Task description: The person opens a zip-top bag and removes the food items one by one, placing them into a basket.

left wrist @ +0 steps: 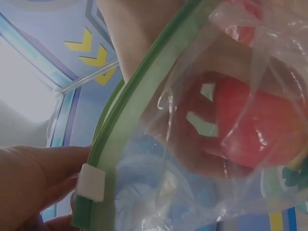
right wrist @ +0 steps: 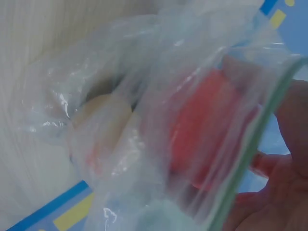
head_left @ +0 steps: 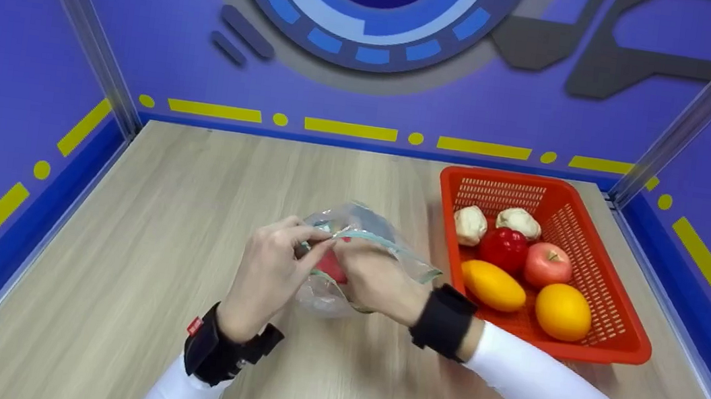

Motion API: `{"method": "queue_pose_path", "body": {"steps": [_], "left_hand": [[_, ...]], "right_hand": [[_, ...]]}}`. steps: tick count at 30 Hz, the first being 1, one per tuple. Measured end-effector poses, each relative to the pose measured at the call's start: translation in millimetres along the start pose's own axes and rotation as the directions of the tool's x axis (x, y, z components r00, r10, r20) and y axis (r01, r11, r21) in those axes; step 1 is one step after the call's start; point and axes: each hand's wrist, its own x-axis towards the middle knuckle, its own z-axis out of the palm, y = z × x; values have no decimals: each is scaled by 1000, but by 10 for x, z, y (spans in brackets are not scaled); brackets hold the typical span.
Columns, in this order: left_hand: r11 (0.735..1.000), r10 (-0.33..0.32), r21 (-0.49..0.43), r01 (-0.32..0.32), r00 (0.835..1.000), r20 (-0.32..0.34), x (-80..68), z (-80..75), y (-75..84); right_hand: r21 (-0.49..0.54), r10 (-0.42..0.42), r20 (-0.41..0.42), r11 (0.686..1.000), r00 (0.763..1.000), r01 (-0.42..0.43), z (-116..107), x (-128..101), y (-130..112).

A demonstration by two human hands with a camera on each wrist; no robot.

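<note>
A clear zip bag (head_left: 323, 300) with a green zip edge stands low over the table between my two hands. My left hand (head_left: 269, 267) pinches the bag's rim, beside the white slider (left wrist: 91, 183) on the zip. Reaching through the bag's mouth, my right hand (head_left: 383, 281) has its fingers curled round a smooth red fruit (left wrist: 260, 125), which looks like an apple. Through the plastic in the right wrist view, a yellowish fruit (right wrist: 103, 118) with some red shows deeper in the bag. The zip edge hides part of the right hand there.
Right of the bag stands an orange-red plastic basket (head_left: 632, 345). It holds a mango (head_left: 493, 286), an orange (head_left: 563, 312), a pink apple (head_left: 548, 265), a dark red fruit (head_left: 504, 248) and two whitish bulbs (head_left: 519, 223). Blue panels (head_left: 366, 109) enclose the wooden table (head_left: 192, 206).
</note>
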Motion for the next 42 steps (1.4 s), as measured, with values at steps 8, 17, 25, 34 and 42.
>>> {"method": "queue_pose_path", "body": {"steps": [8, 17, 25, 34, 42], "left_hand": [[999, -41, 11, 41, 999, 35, 8, -19, 22], [997, -74, 3, 74, 996, 51, 5, -29, 40], [997, -78, 2, 78, 996, 48, -2, -37, 40], [998, -61, -21, 62, 998, 34, -5, -25, 14], [998, -62, -21, 63, 997, 43, -6, -37, 10]], "right_hand": [[349, 87, -1, 934, 996, -81, -307, -455, 47], [439, 92, -35, 896, 995, -68, -670, -1073, 223], [454, 167, 89, 871, 982, -189, -1018, -1466, 624], [400, 308, 199, 841, 930, -364, -905, -1579, 1204], [332, 345, 355, 823, 869, -462, -632, -1611, 1427]]}}
